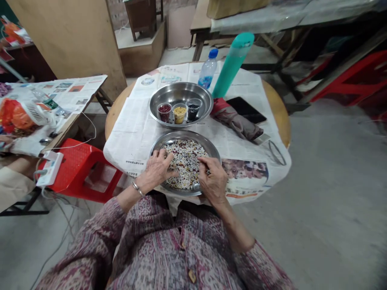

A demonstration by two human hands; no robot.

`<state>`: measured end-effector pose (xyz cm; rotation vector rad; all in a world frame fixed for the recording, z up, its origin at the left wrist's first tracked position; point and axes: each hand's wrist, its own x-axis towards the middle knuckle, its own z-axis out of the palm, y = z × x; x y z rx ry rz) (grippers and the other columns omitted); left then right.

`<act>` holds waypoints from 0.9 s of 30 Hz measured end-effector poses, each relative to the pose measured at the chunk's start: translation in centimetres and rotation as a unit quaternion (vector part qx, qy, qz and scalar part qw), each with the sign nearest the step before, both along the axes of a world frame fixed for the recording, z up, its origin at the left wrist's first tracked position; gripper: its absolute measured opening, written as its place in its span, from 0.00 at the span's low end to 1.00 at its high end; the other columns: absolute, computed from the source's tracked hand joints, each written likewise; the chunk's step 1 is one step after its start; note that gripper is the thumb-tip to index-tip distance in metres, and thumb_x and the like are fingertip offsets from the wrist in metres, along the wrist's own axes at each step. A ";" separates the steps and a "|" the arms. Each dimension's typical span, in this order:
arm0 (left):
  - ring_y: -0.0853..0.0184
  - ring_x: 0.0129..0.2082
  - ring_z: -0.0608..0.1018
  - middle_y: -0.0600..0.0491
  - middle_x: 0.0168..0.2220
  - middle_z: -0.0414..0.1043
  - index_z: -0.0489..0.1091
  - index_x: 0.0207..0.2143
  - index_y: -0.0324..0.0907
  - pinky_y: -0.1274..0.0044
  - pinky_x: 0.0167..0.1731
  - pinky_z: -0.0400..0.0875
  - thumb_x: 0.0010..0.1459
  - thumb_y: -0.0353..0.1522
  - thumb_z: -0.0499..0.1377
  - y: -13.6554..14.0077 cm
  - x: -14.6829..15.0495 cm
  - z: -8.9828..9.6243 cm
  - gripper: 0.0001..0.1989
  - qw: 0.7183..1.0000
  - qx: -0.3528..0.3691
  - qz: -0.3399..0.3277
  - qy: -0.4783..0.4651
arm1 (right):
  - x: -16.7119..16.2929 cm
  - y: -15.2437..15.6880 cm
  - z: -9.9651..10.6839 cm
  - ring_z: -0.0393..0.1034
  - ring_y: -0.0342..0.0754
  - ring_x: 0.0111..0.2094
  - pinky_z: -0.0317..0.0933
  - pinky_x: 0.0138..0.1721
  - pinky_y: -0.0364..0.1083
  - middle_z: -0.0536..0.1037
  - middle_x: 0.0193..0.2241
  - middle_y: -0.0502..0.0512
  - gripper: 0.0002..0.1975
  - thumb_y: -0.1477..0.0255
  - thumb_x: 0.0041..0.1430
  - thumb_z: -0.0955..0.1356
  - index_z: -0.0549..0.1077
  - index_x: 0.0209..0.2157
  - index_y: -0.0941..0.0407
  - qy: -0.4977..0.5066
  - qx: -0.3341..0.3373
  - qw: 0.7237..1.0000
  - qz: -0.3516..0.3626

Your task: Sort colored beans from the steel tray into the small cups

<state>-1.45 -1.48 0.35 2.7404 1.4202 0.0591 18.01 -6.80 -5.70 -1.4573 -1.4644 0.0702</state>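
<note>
A shallow steel plate (215,148) holds a spread of mixed grains and beans (188,163), mostly white with dark, red and yellow bits. My left hand (159,167) rests at the plate's left side, fingers apart on the grains, a bracelet on its wrist. On the right side my right hand (213,179) is closed, thumb and finger pinched together over the grains; what they hold is too small to tell. Beyond the plate a steel basin (157,93) contains three clear cups: one of red beans (165,112), one of yellow beans (179,115), one of black beans (192,111).
Newspaper covers the round table (130,133). Behind the basin stand a water bottle (208,68) and a tall green bottle (232,64). A folded umbrella (237,121), a dark tablet (246,109) and a cord loop lie right. A red stool (78,171) and another person's arm are left.
</note>
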 end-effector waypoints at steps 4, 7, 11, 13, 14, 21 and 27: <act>0.55 0.51 0.69 0.45 0.53 0.61 0.58 0.59 0.45 0.66 0.47 0.72 0.54 0.43 0.68 -1.7 -0.3 -0.4 0.35 0.995 -0.082 -0.049 -0.028 | 0.0 -0.1 0.1 0.74 0.50 0.42 0.69 0.46 0.52 0.80 0.39 0.59 0.12 0.73 0.66 0.62 0.76 0.41 0.57 -0.001 -0.005 1.000 0.002; 0.63 0.44 0.73 0.48 0.49 0.62 0.62 0.56 0.44 0.72 0.44 0.74 0.61 0.31 0.61 -1.9 1.8 -1.5 0.21 0.984 -0.134 -0.085 -0.077 | 0.0 -0.1 0.2 0.75 0.50 0.41 0.69 0.45 0.51 0.80 0.38 0.58 0.11 0.73 0.66 0.62 0.76 0.41 0.56 -0.003 -0.006 1.000 0.000; 0.68 0.37 0.73 0.50 0.44 0.66 0.68 0.44 0.40 0.75 0.41 0.73 0.63 0.23 0.51 -0.3 5.3 -2.9 0.11 0.979 -0.129 -0.109 -0.112 | 0.0 -0.1 0.1 0.75 0.50 0.39 0.70 0.44 0.51 0.80 0.37 0.58 0.11 0.73 0.66 0.62 0.76 0.41 0.56 -0.002 0.001 1.000 -0.002; 0.66 0.39 0.73 0.50 0.41 0.68 0.69 0.43 0.40 0.74 0.42 0.73 0.64 0.23 0.48 1.2 6.4 -2.8 0.12 0.981 -0.107 -0.110 -0.119 | 0.0 -0.1 0.1 0.75 0.50 0.40 0.70 0.44 0.51 0.80 0.37 0.58 0.11 0.73 0.66 0.62 0.76 0.41 0.56 0.001 0.005 1.000 -0.004; 0.66 0.40 0.73 0.50 0.41 0.68 0.69 0.43 0.40 0.74 0.43 0.73 0.65 0.23 0.47 2.0 6.7 -2.6 0.12 0.982 -0.096 -0.105 -0.121 | 0.0 -0.1 0.1 0.75 0.50 0.40 0.70 0.45 0.51 0.80 0.38 0.58 0.11 0.73 0.66 0.62 0.76 0.42 0.56 0.001 0.006 1.000 -0.005; 0.50 0.58 0.66 0.43 0.60 0.61 0.64 0.59 0.42 0.60 0.55 0.67 0.59 0.45 0.63 4.9 6.4 -1.2 0.30 0.997 -0.009 -0.004 -0.072 | 0.0 0.0 0.2 0.75 0.50 0.41 0.69 0.45 0.50 0.80 0.38 0.58 0.12 0.75 0.66 0.61 0.76 0.42 0.56 0.011 0.016 1.000 -0.005; 0.54 0.55 0.68 0.45 0.56 0.63 0.66 0.56 0.44 0.63 0.53 0.68 0.54 0.39 0.67 3.8 7.2 -2.2 0.28 0.988 -0.082 -0.117 -0.053 | -0.1 -0.1 0.2 0.75 0.50 0.42 0.69 0.45 0.50 0.80 0.39 0.59 0.12 0.74 0.66 0.61 0.76 0.43 0.56 0.009 0.013 1.000 -0.007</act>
